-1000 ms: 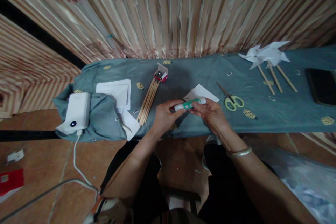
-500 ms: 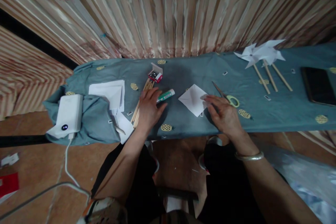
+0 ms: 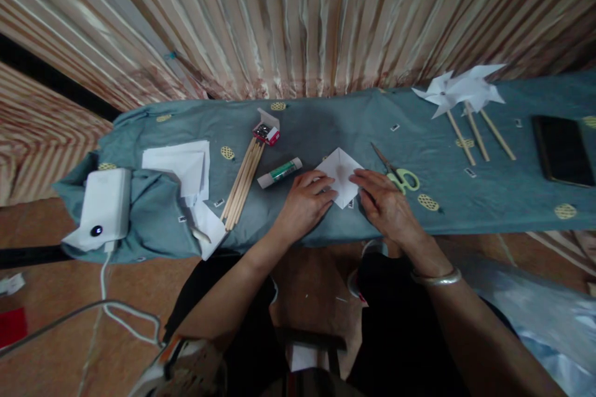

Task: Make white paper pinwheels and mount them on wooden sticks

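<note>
A white square of paper with creases lies on the cloth, one corner toward me. My left hand rests its fingertips on the left corner, fingers stretched and holding nothing. On the right corner lie the fingertips of my right hand, its thumb apart below them. Left of the paper is a green and white glue stick. Scissors with pale green handles lie just beyond my right hand.
Wooden sticks lie beside a small open red box. Paper sheets and a white power bank are at the left. Paper pinwheels on sticks and a dark phone lie to the right. A curtain hangs behind.
My left hand has moved right from beside the glue stick and sticks to the paper's left corner. The glue stick is now uncovered. My right hand stays at the paper's right corner.
</note>
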### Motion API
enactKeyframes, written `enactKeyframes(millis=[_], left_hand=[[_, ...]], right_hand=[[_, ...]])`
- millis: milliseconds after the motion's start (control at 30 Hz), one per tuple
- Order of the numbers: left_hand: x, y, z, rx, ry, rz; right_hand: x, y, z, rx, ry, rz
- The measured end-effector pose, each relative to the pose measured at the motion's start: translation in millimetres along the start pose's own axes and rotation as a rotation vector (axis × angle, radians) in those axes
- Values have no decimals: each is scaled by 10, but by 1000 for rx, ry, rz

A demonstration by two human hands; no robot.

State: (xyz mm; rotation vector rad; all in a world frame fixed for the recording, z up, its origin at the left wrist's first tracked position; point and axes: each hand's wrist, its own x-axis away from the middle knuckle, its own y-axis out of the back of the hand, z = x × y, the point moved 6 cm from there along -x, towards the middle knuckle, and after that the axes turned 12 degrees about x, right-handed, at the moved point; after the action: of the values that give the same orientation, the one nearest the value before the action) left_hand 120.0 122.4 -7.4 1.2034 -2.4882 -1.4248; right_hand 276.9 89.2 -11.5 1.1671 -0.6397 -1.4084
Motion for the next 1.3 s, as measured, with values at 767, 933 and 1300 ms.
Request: enactKeyframes(millis=[767, 933, 1300], left_hand=[[9, -59, -103, 298, 42, -45], [34, -94, -121, 305, 56, -21], [133, -125, -106, 327, 113, -61]], right_hand=[[67, 53, -5, -300, -145, 35], [91, -21, -25, -354, -187, 42], [82, -71, 12, -283, -229, -23]])
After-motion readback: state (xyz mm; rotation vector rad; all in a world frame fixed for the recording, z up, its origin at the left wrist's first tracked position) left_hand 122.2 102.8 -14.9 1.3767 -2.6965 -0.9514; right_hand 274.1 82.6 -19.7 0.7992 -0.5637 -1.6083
